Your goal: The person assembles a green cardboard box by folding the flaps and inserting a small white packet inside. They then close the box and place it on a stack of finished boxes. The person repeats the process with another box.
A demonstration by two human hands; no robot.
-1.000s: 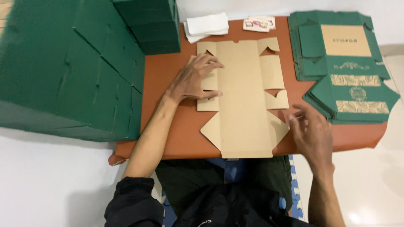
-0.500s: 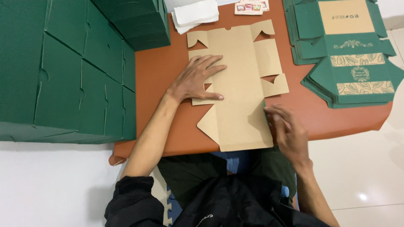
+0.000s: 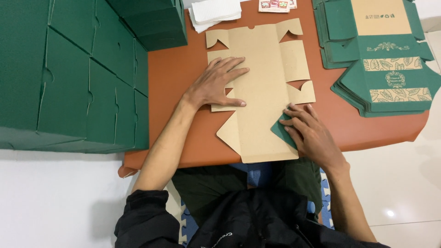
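Observation:
A flat brown cardboard box blank point(image 3: 262, 78) lies unfolded on the orange table point(image 3: 174, 87), its brown inner side up. My left hand point(image 3: 216, 85) rests flat on its left flaps, fingers spread. My right hand point(image 3: 310, 133) presses on the blank's near right corner flap, which is folded over so its green outer side point(image 3: 280, 131) shows.
Assembled green boxes point(image 3: 69, 78) are stacked at the left and far left point(image 3: 151, 20). A pile of flat green printed blanks point(image 3: 381, 59) lies at the right. White folded paper point(image 3: 213, 11) and a small card point(image 3: 275, 4) sit at the far edge.
My right hand came in from the right edge of the table onto the blank's near right corner and folded that flap over, green side up. The left hand stayed in place.

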